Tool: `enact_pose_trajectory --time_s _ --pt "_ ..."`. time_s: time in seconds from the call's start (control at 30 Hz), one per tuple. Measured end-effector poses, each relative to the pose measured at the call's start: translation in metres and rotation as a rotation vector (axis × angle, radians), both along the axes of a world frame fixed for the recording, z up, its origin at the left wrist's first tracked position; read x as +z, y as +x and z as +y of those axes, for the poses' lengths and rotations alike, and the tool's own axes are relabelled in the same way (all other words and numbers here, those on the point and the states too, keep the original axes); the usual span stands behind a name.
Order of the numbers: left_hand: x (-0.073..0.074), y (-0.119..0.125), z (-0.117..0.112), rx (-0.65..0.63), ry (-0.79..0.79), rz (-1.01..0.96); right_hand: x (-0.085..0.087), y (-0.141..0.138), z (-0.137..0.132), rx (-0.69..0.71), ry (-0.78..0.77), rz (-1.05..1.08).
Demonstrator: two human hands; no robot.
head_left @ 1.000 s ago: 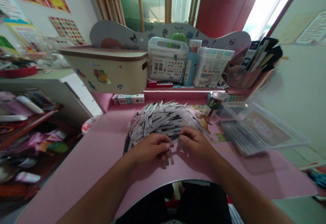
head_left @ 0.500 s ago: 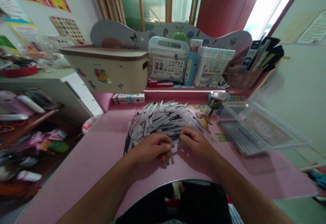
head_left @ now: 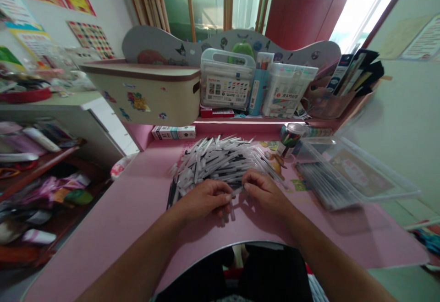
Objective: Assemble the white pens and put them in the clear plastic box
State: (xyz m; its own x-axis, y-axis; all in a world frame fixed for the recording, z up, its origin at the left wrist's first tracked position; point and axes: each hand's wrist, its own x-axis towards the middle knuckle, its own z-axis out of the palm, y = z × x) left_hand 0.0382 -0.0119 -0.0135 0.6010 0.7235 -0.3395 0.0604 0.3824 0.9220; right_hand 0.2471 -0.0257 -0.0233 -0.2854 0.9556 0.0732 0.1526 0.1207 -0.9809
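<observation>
A large heap of thin pens (head_left: 220,162), translucent white with some black parts, lies on the pink desk in front of me. My left hand (head_left: 209,196) is closed at the heap's near edge, with a few clear pens (head_left: 232,212) sticking out below its fingers. My right hand (head_left: 261,187) faces it a short gap away, thumb and forefinger pinched. Between the two hands a slim translucent pen (head_left: 237,192) spans the gap, its right end at my right fingertips. The fingers partly hide what both hands hold.
To the right, a clear plastic box (head_left: 357,169) stands by a row of pens laid side by side (head_left: 326,185). A pen cup (head_left: 292,137) is behind it. A shelf at the back bears a beige bin (head_left: 147,98) and marker cases (head_left: 227,82). A small carton (head_left: 173,132) lies below.
My right hand has shifted very slightly. My left hand keeps its place with the pens, and the heap looks the same.
</observation>
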Motion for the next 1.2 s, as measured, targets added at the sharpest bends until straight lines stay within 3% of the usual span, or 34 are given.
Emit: enact_pose_trajectory --time_s 0.27,0.53,0.63,0.77,0.87,0.97,1.1,1.2 --pt "0.003 0.001 0.001 -0.037 0.088 0.067 0.001 0.002 0.005 0.016 0.262 -0.226" --pt "0.002 0.000 0.003 -0.010 0.112 0.086 -0.001 -0.001 0.004 -0.017 0.141 -0.168" --pt "0.009 -0.004 0.005 0.123 0.100 -0.011 0.004 0.002 0.004 -0.099 0.099 -0.120" --pt "0.018 -0.010 0.012 0.488 0.080 -0.277 0.026 0.004 0.003 -0.164 0.241 -0.227" --pt "0.019 -0.014 0.019 0.719 0.064 -0.466 0.046 -0.002 0.005 -0.136 0.408 -0.443" --pt "0.017 -0.016 0.024 0.798 -0.013 -0.572 0.058 -0.017 0.015 -0.105 0.500 -0.766" --pt "0.015 -0.015 0.027 0.868 -0.090 -0.596 0.048 -0.046 0.036 -0.096 0.503 -1.127" --pt "0.016 -0.016 0.027 0.918 -0.110 -0.580 0.033 -0.065 0.047 -0.170 0.520 -1.223"
